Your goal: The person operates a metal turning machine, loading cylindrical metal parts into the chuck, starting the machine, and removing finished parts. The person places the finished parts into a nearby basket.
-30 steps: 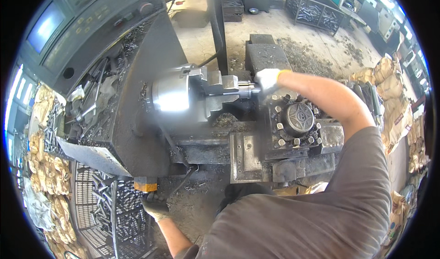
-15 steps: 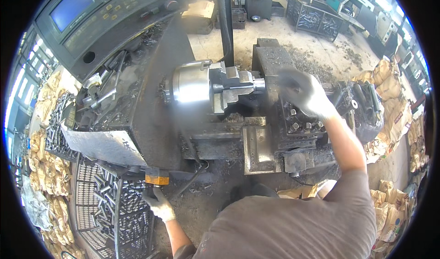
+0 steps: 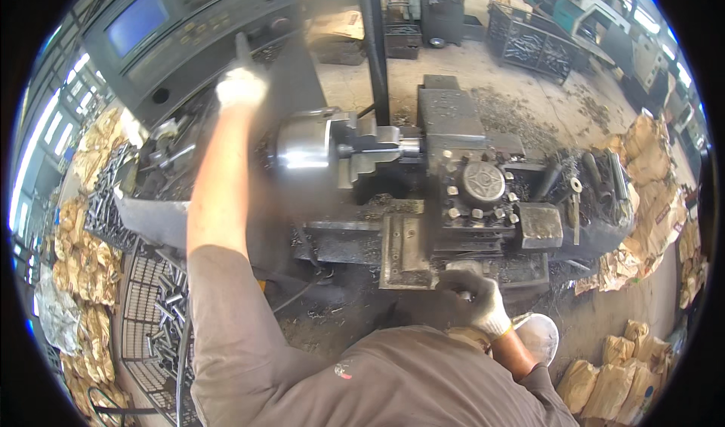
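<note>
- Up and to the left of the lathe chuck [image 3: 304,144], the person's gloved left hand [image 3: 242,87], blurred, is stretched toward the lower edge of a grey control panel [image 3: 192,38]; one long dark finger shape points up at it, but whether it touches, and whether the other fingers are apart or together, I cannot tell
- Below and to the right of the chuck, the gloved right hand [image 3: 483,300] is at the near edge of the machine's carriage [image 3: 408,253]; its fingers look curled beside a small round part [image 3: 465,296], and I cannot tell if they are clamped on it
- At the chuck's right side, a short shiny metal cylinder [image 3: 409,147] lies level at the ends of the stepped jaws
- Further right of the chuck, a dark tool post [image 3: 483,183] has a round star-patterned cap and square-headed bolts
- Well up and left of the chuck, the panel carries a lit blue screen [image 3: 136,21]
- Below and far left of the chuck, a mesh crate [image 3: 138,299] holds many loose metal rods [image 3: 172,306]
- Far right of the chuck, crumpled brown paper sacks [image 3: 657,185] stand on the floor
</note>
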The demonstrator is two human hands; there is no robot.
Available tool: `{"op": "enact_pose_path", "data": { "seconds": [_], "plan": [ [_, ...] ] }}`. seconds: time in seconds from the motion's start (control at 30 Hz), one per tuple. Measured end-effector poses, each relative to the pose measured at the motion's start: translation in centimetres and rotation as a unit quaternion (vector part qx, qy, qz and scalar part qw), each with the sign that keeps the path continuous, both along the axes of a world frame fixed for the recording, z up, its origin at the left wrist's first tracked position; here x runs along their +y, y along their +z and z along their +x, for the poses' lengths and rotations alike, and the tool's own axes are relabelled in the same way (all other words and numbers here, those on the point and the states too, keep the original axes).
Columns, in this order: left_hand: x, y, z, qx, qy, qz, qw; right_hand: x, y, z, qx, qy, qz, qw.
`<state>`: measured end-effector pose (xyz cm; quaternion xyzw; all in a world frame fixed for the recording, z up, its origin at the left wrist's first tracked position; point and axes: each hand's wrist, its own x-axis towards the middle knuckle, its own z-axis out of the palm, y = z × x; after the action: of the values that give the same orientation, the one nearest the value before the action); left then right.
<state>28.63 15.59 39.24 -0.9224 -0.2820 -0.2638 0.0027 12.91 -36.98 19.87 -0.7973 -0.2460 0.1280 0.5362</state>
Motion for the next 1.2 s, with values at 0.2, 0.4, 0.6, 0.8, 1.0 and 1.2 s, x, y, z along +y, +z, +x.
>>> {"op": "enact_pose_path", "data": {
  "seconds": [0.2, 0.4, 0.6, 0.8, 1.0, 1.2],
  "plan": [
    [-4.0, -4.5, -0.3, -0.150, -0.019, 0.083, 0.985, -1.3, -2.6, -0.7, 0.153, 0.040, -0.050, 0.986],
    [-21.0, -23.6, -20.5, -0.023, -0.266, -0.196, 0.944, 1.2, -5.6, 0.2, 0.176, 0.168, -0.078, 0.967],
    [-31.6, -58.2, -61.4, 0.240, 0.367, -0.536, 0.721, 8.0, -7.9, -3.1, 0.061, 0.370, -0.042, 0.926],
    [-52.3, -57.8, -91.5, 0.352, 0.494, -0.441, 0.661, 15.2, -11.3, -15.0, 0.123, 0.554, -0.159, 0.808],
    [-73.2, -58.0, -94.2, -0.033, 0.771, -0.460, 0.439, 17.8, -11.1, -38.9, -0.026, 0.786, -0.156, 0.597],
    [-90.5, -64.1, -83.5, 0.058, 0.651, -0.635, 0.412, 14.6, -9.6, -54.9, -0.137, 0.909, -0.096, 0.382]
  ]
}}
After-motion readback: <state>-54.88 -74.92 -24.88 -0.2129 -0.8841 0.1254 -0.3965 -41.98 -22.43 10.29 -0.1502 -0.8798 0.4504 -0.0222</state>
